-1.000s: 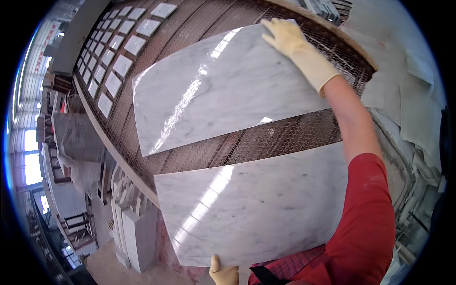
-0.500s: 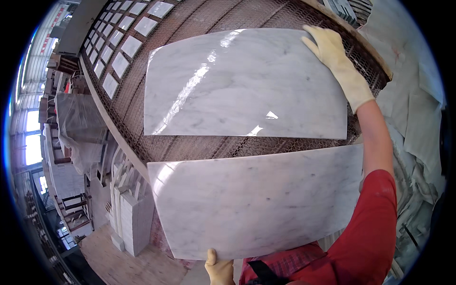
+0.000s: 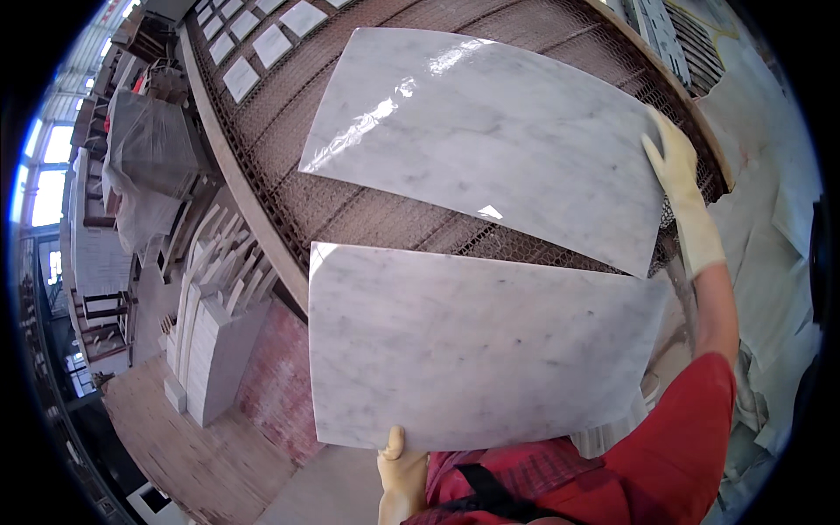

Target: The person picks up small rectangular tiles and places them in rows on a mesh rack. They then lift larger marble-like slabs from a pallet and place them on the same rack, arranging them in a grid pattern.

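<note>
Two pale grey-veined marble slabs lie one beyond the other. My left hand [image 3: 402, 472], in a cream glove, grips the lower edge of the near slab [image 3: 481, 350], thumb on its face and fingers hidden beneath. The far slab [image 3: 490, 140] rests at a slant on a brown wire-mesh belt [image 3: 280, 149]. Its lower right corner comes close to the near slab's upper edge; whether they touch I cannot tell. My right hand [image 3: 675, 153], also gloved, is at the far slab's right end, thumb and fingers apart.
Several small white tiles [image 3: 271, 45] sit on the belt at the upper left. A pale rail [image 3: 241, 171] borders the belt. Stacked white stone pieces [image 3: 223, 350] stand to the left, near a plastic-covered object [image 3: 153, 149]. Pale sheeting [image 3: 761, 236] hangs or lies at the right.
The far slab has turned clockwise, its right end coming nearer to me with my right hand. The near slab has tilted slightly clockwise in my left hand. The view has shifted.
</note>
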`<state>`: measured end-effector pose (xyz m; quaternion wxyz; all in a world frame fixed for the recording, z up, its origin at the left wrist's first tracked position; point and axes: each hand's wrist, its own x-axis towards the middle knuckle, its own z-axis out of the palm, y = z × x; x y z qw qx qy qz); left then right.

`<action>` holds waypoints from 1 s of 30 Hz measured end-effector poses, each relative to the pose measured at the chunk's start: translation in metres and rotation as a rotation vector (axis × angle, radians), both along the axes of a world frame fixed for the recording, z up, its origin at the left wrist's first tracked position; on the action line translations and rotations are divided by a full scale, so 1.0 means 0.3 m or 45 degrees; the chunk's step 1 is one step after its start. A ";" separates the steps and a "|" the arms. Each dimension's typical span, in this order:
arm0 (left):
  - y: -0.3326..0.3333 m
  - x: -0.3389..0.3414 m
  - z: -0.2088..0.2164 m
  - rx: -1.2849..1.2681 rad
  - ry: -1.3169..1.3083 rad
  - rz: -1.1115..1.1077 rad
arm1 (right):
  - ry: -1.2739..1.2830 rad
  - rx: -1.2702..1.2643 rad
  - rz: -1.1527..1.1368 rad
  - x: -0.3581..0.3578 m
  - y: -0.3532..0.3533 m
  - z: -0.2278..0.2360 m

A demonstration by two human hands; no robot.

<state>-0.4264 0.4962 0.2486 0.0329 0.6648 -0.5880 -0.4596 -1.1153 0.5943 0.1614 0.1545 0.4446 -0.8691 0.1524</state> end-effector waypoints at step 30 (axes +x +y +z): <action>-0.305 0.142 0.048 0.104 0.571 0.032 | -1.824 -0.963 -1.404 1.509 0.658 0.102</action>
